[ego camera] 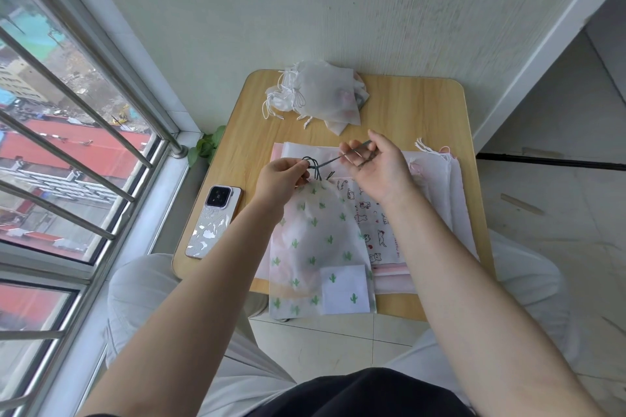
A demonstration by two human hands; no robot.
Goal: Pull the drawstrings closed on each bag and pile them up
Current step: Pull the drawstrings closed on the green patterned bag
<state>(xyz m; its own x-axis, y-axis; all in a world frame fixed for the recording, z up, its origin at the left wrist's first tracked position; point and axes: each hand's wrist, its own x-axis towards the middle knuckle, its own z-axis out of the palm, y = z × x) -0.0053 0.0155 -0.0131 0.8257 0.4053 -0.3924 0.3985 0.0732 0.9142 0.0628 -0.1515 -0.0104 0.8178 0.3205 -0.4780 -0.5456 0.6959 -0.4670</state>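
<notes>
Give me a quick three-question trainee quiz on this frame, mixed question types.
1. True or false: the cactus bag has its neck gathered.
2. Which hand draws the dark cord out to the side? A) left B) right
3. Where on the table is the pile of closed white bags?

Key: 1 true. 2 B, the right hand; the left hand pinches the neck. 3 The far edge, by the wall.

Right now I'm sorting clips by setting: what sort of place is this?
Probably a high-floor home corner or enclosed balcony: a barred window overlooking rooftops, a small light wooden table against a white wall, a pale tiled floor.
</notes>
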